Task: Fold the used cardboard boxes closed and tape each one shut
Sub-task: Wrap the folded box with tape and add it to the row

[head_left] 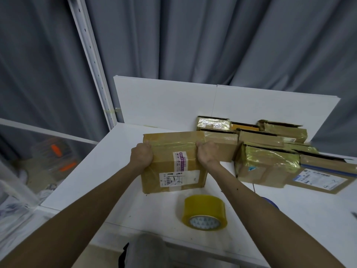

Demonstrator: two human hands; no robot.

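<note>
On the surface (92, 171), left grip (142, 157) clasps the left edge of the box (173, 161), which stands mid-surface. Right grip (207, 154) clasps the right edge. Tape roll (204, 212) lies in front. Risks: glossy old tape may let the fingers slip, and a rightward swing could knock the box pile (270, 151) just beside.

Fingertips of the left hand (142, 156) and right hand (207, 153) are hidden behind the sides of the box (173, 161) they grip. Print on its label (178, 178) is too small to read. A blue object (271, 203) on the table (116, 171) is mostly covered by the right forearm (270, 219). The flat box (324, 176) is cut off at the picture's right edge. Orange shapes (55, 149) beyond the table's left edge are blurred and cannot be identified.
</note>
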